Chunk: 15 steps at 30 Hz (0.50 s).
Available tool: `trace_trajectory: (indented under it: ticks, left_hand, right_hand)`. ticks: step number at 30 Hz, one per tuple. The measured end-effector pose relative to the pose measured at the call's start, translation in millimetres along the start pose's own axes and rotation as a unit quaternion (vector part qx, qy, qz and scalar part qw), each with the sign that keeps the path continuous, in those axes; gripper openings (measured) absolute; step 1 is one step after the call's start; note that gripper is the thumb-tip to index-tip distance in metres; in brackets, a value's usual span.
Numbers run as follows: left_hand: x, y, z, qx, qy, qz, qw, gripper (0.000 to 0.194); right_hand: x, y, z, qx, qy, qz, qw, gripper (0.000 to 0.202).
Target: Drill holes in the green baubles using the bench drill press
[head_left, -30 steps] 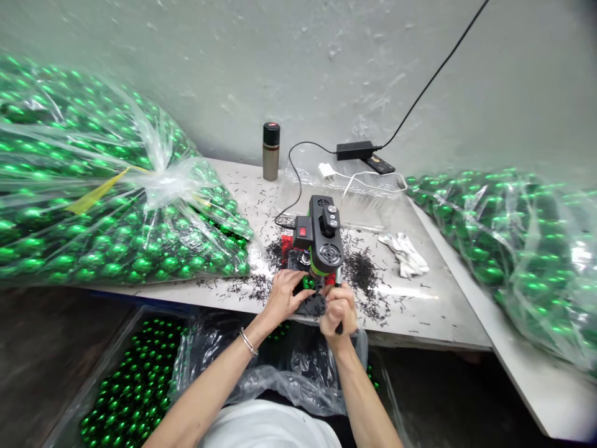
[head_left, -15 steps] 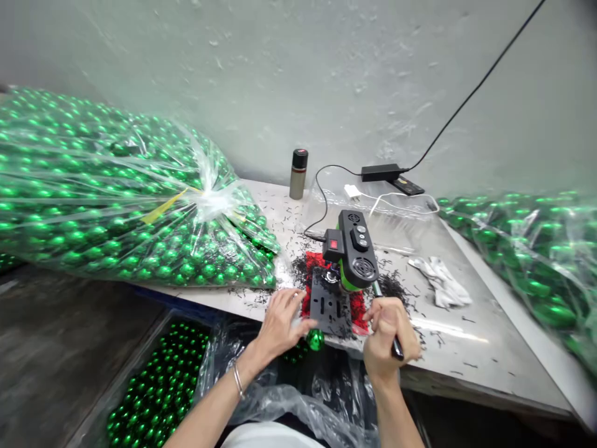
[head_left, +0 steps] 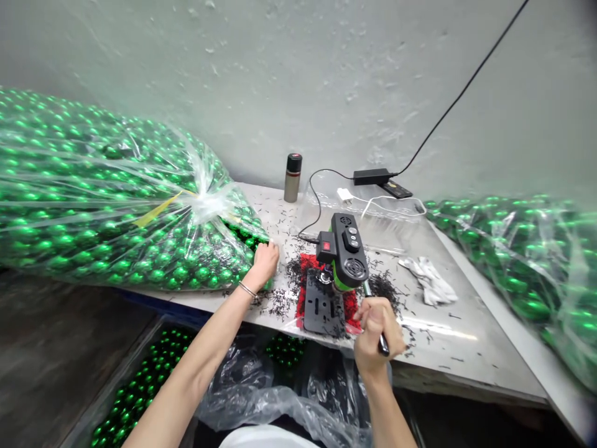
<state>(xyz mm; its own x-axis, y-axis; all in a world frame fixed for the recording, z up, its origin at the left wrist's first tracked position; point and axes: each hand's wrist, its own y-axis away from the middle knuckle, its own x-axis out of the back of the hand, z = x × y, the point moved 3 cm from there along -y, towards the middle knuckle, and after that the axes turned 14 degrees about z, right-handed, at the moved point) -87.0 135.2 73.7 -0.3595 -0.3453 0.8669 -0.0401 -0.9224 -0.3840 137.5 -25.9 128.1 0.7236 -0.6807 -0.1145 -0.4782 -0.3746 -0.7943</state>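
Observation:
My left hand is at the right end of a large clear bag full of shiny green balls, its fingers pinched at the bag's edge; what they hold is too small to make out. My right hand is wrapped round the black-tipped lever of a small black and green machine. Beneath the machine head lies a black slotted plate on a red base, with small black bits scattered around.
Behind the machine stand a bottle, a power adapter and a clear plastic tray. White gloves lie right. Another bag of green balls borders the right side. Below the table edge, green balls fill a lined container.
My left hand has moved from the plate up and left to the big bag. The green ball near the plate's front edge is gone from there. My right hand stays on the lever.

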Motion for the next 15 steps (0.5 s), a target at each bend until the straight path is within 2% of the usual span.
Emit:
trace_trajectory:
  ticks: [2,4,6,7,8,10,12,13,15]
  left_hand:
    - [4.2,4,-1,0.012,0.03,0.011,0.999,0.013]
    - [12.0,11,-2,0.022,0.059,0.025,0.998,0.016]
    - [19.0,24,-3,0.079,0.172,0.032,0.981,0.025]
    - [20.5,32,-2,0.127,0.268,0.025,0.955,0.03]
    - [19.9,40,0,0.186,0.376,0.011,0.908,0.033]
    - [13.3,59,8,0.301,0.555,-0.032,0.775,0.037]
    - [3.1,76,22,0.374,0.635,-0.076,0.672,0.037]
    - [-2.3,84,30,0.398,0.654,-0.092,0.636,0.036]
    - [-12.4,94,44,0.426,0.676,-0.112,0.591,0.034]
  right_hand:
    - [0,1,1,0.01,-0.006,-0.003,1.0,0.033]
    - [1,2,2,0.015,-0.009,-0.003,1.0,0.032]
    - [1,4,3,0.014,-0.006,-0.003,1.0,0.033]
    - [1,5,4,0.012,-0.002,-0.003,1.0,0.033]
    - [1,5,4,0.009,0.001,-0.003,1.0,0.033]
    - [1,6,4,0.007,0.003,-0.002,1.0,0.034]
    - [1,5,3,0.009,0.001,-0.004,1.0,0.034]
    - [1,4,3,0.012,0.0,-0.008,1.0,0.034]
    - [1,2,1,0.018,-0.001,-0.016,1.0,0.034]
